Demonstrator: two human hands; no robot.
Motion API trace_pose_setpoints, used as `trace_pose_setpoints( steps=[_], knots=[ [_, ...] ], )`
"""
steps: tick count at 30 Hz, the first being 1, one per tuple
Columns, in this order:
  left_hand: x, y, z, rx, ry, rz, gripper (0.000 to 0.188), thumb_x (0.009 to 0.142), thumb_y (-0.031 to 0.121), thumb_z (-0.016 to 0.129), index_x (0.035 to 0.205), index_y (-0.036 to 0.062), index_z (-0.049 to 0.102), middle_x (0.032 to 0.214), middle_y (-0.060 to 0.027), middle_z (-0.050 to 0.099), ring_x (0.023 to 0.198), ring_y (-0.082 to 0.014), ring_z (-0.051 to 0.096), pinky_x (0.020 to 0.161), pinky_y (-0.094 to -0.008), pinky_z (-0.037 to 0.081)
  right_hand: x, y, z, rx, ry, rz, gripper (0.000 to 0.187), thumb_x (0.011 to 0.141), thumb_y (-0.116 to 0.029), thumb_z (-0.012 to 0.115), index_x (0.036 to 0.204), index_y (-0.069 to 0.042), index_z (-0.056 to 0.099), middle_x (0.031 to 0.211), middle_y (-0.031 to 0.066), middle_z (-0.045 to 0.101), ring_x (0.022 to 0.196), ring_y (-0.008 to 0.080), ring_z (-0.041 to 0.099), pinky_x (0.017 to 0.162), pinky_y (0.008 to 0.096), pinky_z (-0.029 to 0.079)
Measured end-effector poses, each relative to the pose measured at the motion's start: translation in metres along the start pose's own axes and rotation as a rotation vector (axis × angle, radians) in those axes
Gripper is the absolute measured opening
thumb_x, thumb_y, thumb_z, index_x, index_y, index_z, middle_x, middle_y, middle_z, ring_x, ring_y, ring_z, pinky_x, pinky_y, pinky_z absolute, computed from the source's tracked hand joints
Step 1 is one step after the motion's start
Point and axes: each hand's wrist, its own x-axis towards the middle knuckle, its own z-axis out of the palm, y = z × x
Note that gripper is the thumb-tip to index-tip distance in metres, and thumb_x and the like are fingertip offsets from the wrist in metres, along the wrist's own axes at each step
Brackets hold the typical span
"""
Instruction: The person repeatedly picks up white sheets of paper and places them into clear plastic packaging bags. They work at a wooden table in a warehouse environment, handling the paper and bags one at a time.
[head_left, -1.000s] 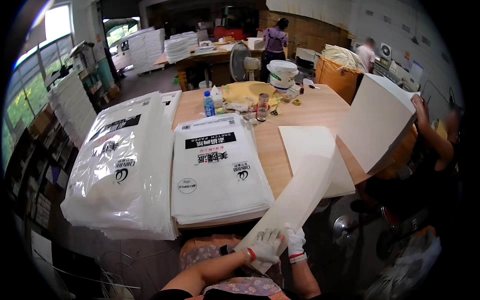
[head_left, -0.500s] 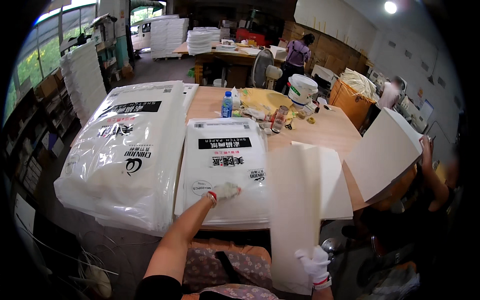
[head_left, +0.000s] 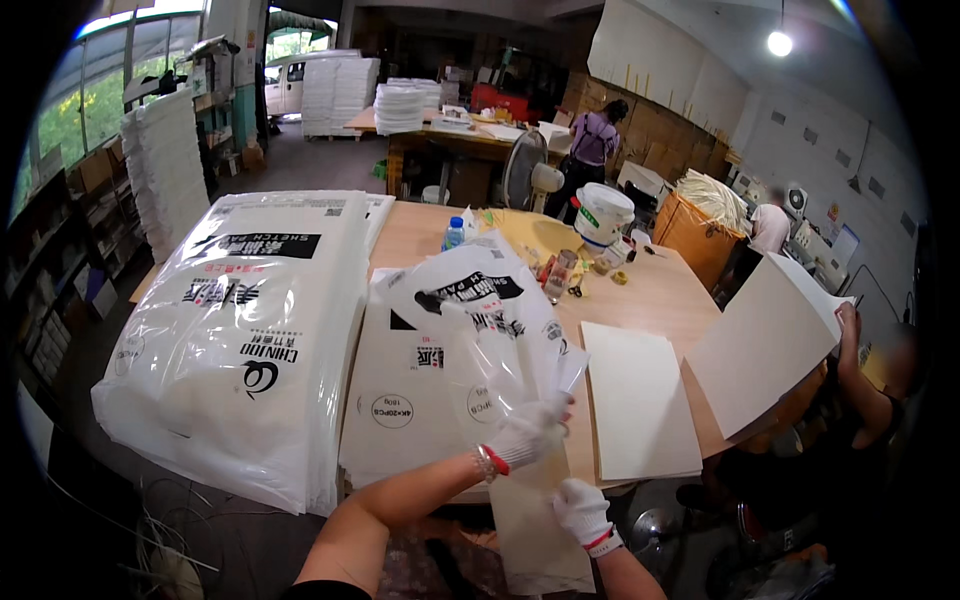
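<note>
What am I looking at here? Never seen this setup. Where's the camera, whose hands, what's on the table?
There is no machine here: a person wears a wide fisheye camera on the head, looking down, so straight edges bend near the rim. The two gloved hands entering from the bottom are the wearer's own. The left hand grips the loose clear plastic wrapper lifted over a short stack of paper packs. The right hand holds a cream paper sheet hanging off the wooden table's near edge. A taller wrapped pack lies to the left, loose cream sheets to the right. A white bucket and water bottle stand farther back. At right, another person lifts a big sheet.
</note>
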Motion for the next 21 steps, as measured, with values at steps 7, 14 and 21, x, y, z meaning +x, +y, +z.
trace_pose_setpoints(
  steps=[7,14,21],
  knots=[
    [-0.061,0.061,0.014,0.262,-0.315,-0.252,0.039,0.081,0.02,0.059,0.119,0.0131,0.051,0.097,-0.0189,0.062,0.089,-0.0368,0.061,0.076,-0.0457,0.048,-0.028,0.111,0.089,0.704,-0.032,0.426,0.071,0.071,-0.014,0.075,0.131,0.0,0.039,0.117,0.0175,0.05,0.101,0.0326,0.055,0.089,0.0385,0.044],
    [-0.155,-0.015,-0.013,0.82,0.004,0.374,0.036,0.091,0.029,0.049,0.118,0.005,0.053,0.11,-0.0157,0.059,0.099,-0.028,0.059,0.083,-0.0394,0.048,0.036,0.035,0.051,0.003,0.204,0.083,0.06,0.079,-0.002,0.053,0.135,-0.003,0.032,0.14,0.0266,0.032,0.113,0.0411,0.05,0.084,0.0434,0.047],
    [-0.226,-0.087,-0.113,0.061,0.745,-0.466,0.033,0.089,0.008,0.036,0.118,0.002,0.051,0.116,-0.0186,0.055,0.111,-0.0319,0.051,0.094,-0.0354,0.041,0.018,-0.003,-0.006,-0.004,0.024,-0.101,0.06,0.077,-0.002,0.051,0.133,-0.009,0.034,0.143,0.0289,0.024,0.087,0.0431,0.059,0.068,0.0476,0.05]
  ],
)
